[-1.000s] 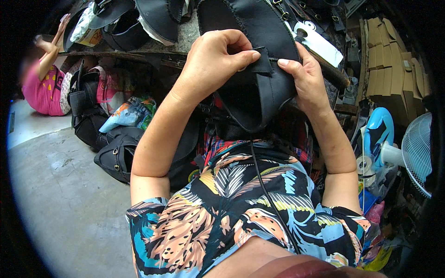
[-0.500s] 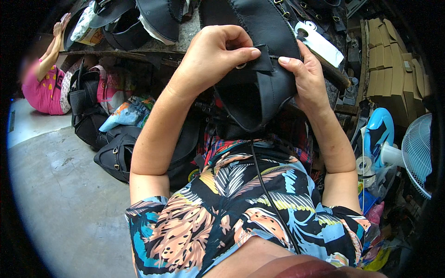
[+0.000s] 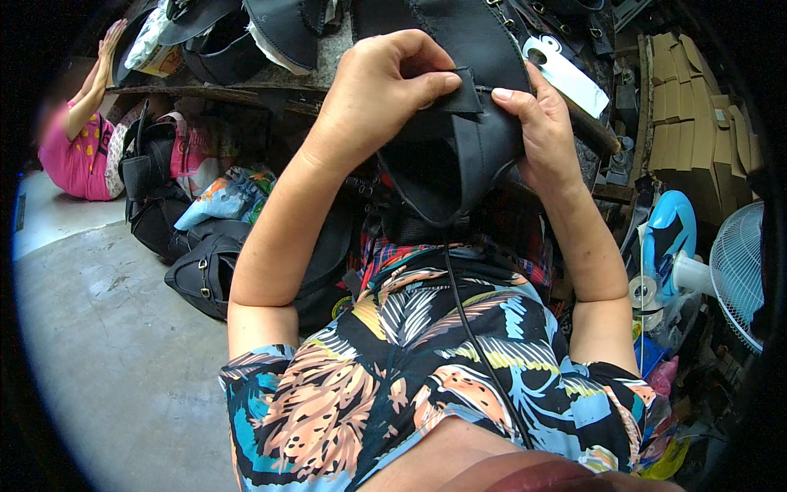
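A black leather piece (image 3: pixel 484 156) with stitched edges and a dark, open hollow hangs between my hands above my lap. My left hand (image 3: pixel 379 98) is closed in a pinch, thumb and bent forefinger gripping a small black leather tab (image 3: pixel 464 100) on it. From the other side, my right hand (image 3: pixel 548 135) holds the piece's right edge, with the thumb on top beside the tab and the fingers behind, mostly hidden. The thumb tips are a short way apart, the tab's stitched edge between them.
More black leather pieces (image 3: pixel 283 33) lie on the workbench (image 3: pixel 336 90) ahead. Black bags (image 3: pixel 209 275) rest on the floor at left, near a person in pink (image 3: pixel 78 156). At right are a fan (image 3: pixel 738 266), a tape roll (image 3: pixel 643 289) and stacked cardboard (image 3: pixel 684 139).
My left hand has risen slightly, and the tab in its pinch has shifted up a little. My right hand has barely moved and keeps its hold.
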### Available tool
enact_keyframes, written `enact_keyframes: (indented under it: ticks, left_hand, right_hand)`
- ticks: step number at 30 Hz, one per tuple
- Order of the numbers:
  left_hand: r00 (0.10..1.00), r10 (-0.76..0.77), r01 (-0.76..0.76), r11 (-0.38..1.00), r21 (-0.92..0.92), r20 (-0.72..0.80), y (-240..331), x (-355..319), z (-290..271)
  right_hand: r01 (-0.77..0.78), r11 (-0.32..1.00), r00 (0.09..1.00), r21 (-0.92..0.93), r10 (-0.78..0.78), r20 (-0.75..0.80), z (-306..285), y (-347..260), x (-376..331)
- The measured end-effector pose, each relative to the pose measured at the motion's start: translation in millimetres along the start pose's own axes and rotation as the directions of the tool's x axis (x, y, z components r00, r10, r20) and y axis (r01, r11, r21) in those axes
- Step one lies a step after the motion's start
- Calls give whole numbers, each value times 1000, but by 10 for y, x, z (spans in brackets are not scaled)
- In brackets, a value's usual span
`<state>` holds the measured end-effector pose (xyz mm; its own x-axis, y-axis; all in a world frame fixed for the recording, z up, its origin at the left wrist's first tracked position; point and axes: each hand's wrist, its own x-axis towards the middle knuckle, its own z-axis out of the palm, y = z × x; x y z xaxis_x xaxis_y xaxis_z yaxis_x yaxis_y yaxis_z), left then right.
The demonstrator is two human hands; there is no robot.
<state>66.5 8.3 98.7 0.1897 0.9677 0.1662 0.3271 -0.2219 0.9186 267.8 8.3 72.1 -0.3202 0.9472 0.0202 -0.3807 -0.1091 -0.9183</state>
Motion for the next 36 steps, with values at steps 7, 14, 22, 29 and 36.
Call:
enact_keyframes:
  ticks: [7, 14, 22, 29, 36]
  left_hand:
    - [998, 63, -64, 989, -135, -13, -25, -22, -65]
    - [998, 32, -31, 999, 20, -58, -26, -12, 1]
    - [998, 8, -11, 999, -36, -65, -10, -41, -11]
    - [998, -38, 29, 981, -189, -46, 42, -122, -123]
    - [995, 7, -16, 996, -89, -101, 0, -77, -50]
  right_hand:
    - [-20, 1000, 999, 17, 19, 39, 22, -1, 19]
    - [15, 1000, 1000, -15, -14, 28, 33, 32, 13]
    - [14, 1000, 1000, 25, -14, -14, 96, 45, 37]
    - [-41, 996, 999, 77, 42, -11, 115, -2, 73]
    - [-8, 1000, 1000, -21, 8, 10, 96, 41, 58]
